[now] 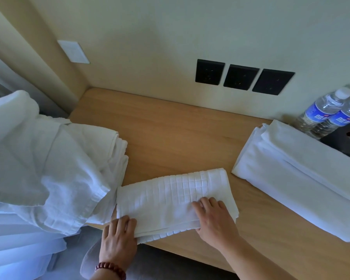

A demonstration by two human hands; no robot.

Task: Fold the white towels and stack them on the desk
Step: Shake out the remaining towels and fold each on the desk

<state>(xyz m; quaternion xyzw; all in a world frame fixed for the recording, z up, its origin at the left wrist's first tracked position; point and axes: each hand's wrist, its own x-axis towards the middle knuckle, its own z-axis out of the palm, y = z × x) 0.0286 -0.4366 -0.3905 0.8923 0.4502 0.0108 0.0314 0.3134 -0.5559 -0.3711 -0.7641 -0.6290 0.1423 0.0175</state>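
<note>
Folded waffle towel (170, 197) at desk (170, 138) front edge, right hand (212, 217) flat on it, fingers straight, left hand (119, 237) gripping its near-left corner, loose pile (49, 168) left, folded stack (303, 178) right, bottles (329, 114) behind

A light wood surface (170, 134) with visible grain fits into a corner formed by a pale cream back wall (170, 33) and a tan side panel (28, 47) at the left. Three black wall sockets (243, 77) sit in a row on the back wall just above the surface, and a white switch plate (73, 51) is mounted on the side panel. Soft, even light falls across the scene, and grey floor (170, 259) shows below the near edge of the surface.
</note>
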